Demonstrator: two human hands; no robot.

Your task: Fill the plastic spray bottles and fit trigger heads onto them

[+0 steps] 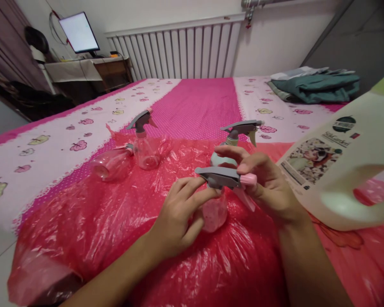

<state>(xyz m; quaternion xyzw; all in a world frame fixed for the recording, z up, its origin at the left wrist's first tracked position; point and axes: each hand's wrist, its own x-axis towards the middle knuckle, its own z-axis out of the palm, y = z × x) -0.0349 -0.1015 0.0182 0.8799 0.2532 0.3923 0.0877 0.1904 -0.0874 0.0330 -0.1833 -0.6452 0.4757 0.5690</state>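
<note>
1. Below centre of the frame, we are holding a bottle (215, 216) roughly upright, our left hand (181, 209) curling its fingers round it, below the grey head (220, 175).
2. Right of centre, our right hand (269, 183) is pinching the pink nozzle (248, 179), fingers bent nearly closed.
3. At the right edge, we are seeing a jug (333, 192) resting on red plastic (365, 260).

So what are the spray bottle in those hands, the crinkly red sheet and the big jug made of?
The spray bottle: probably glossy, clear plastic, because red shows through its body.
The red sheet: looks like thin, shiny plastic film, with wrinkles and bright glints.
The big jug: likely smooth plastic with a soft shine, judging by its built-in handle and rounded edges.
</note>
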